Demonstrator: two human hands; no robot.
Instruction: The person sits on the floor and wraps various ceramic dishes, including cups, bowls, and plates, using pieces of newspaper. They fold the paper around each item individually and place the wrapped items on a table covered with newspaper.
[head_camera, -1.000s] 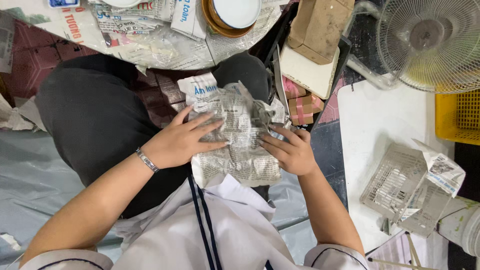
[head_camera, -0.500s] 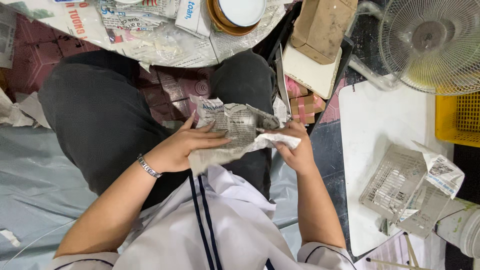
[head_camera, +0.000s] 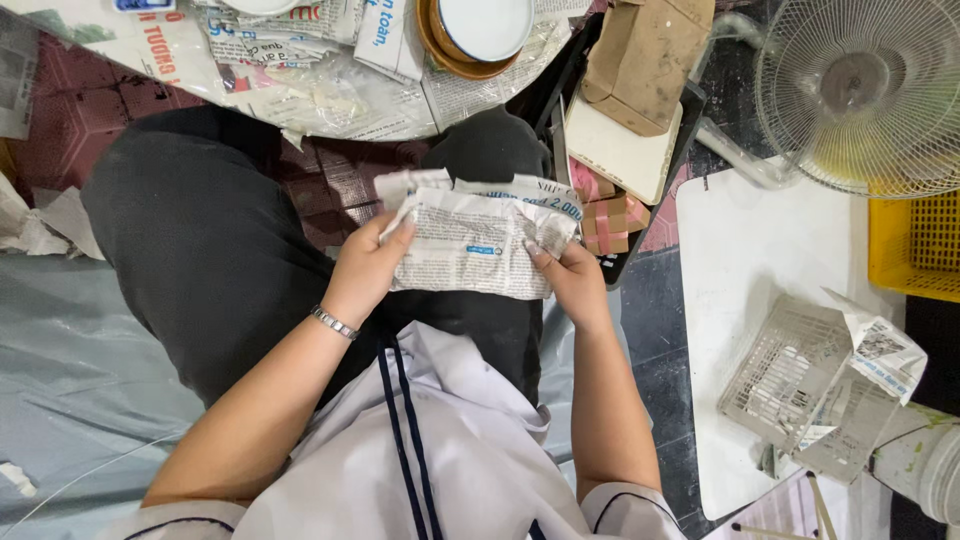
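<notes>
A crumpled sheet of newspaper (head_camera: 480, 245) is wrapped around something hidden, held over my lap. My left hand (head_camera: 365, 270) grips its left edge, thumb on top. My right hand (head_camera: 570, 275) pinches the lower right corner. Both hands hold the bundle above my dark trousers (head_camera: 200, 250). A metal bracelet (head_camera: 333, 322) circles my left wrist.
Newspaper sheets (head_camera: 300, 70) cover the floor ahead, with a brown bowl (head_camera: 480, 35) on them. A cardboard piece (head_camera: 640, 60) lies on a white board. A fan (head_camera: 860, 90), a yellow crate (head_camera: 915, 245), a white plastic basket (head_camera: 800, 385) and a white board (head_camera: 760, 300) sit right.
The paper bundle has been folded flatter and turned. My left hand slid from on top to its left edge, my right hand to the lower right corner.
</notes>
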